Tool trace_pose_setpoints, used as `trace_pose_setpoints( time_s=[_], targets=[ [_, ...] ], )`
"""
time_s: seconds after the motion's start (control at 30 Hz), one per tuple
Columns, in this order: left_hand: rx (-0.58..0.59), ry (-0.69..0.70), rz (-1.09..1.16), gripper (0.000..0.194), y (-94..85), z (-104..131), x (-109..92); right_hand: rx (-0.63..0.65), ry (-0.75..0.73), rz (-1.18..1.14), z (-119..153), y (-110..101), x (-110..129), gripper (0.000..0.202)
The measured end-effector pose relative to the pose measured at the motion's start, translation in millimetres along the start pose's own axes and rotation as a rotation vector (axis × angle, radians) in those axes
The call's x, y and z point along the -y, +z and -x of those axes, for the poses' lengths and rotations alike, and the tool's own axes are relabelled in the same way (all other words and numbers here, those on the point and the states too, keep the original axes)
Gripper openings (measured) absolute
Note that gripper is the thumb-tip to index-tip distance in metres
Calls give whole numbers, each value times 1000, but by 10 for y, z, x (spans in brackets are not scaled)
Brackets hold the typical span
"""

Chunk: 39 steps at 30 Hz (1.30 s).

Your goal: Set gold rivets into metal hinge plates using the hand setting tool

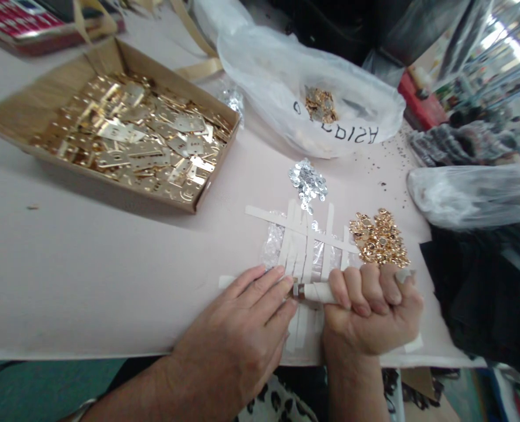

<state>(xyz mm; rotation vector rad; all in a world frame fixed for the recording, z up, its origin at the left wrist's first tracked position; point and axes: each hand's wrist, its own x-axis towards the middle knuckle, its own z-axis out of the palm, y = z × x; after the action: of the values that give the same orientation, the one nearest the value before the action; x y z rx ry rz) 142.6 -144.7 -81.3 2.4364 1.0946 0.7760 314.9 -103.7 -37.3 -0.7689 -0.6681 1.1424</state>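
As the right hand (372, 316) wraps a firm fist around the tool (320, 292), held low over the taped table (132, 281), its metal end (297, 289) sits at the fingertips of the left hand (245, 319), laid out long and close together; whether they pinch anything is hidden. Steady work likely calls for a level handle and fingertips clear of the metal

A pale flat tabletop (154, 264) is bearing an open brown cardboard box (49, 108), round silver discs (307, 180), gold metal fittings (380, 239) and thin white strips (295, 234).
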Motion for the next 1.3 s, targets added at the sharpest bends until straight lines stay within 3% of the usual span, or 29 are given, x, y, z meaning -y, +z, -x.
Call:
trace_pose_setpoints(
  time_s=[0.13, 0.3, 0.37, 0.53, 0.7, 0.8, 0.97, 1.07, 1.17, 1.3],
  targets=[
    [-4, 1, 45, 26, -20, 3, 21, 198, -56, 227, 153, 203, 12, 41],
    [-24, 60, 114, 26, -69, 46, 49, 471, -145, 678, 209, 314, -60, 34],
    [-84, 41, 142, 20, -85, 68, 43, 474, -140, 669, 156, 320, -29, 37],
    [-213, -6, 147, 11, -88, 91, 20, 313, -196, 471, 111, 294, 130, 42],
    [-238, -38, 127, 12, -81, 86, 5, 300, -140, 428, 189, 248, -33, 43],
    [-217, -43, 55, 14, -97, 42, -11, 273, -127, 550, 146, 143, 11, 46],
    [-107, -26, -202, 36, -55, -138, 10, 365, -191, 1365, 113, -221, 361, 39],
    [-102, 23, -282, 33, 60, -221, 116, 462, -201, 1704, 180, -439, 408, 27],
    [-172, 115, -296, 27, 173, -269, 278, 505, -286, 1790, 209, -582, 355, 32],
    [-218, 177, -245, 13, 187, -307, 416, 427, -266, 1597, 119, -689, 412, 15]
  ],
)
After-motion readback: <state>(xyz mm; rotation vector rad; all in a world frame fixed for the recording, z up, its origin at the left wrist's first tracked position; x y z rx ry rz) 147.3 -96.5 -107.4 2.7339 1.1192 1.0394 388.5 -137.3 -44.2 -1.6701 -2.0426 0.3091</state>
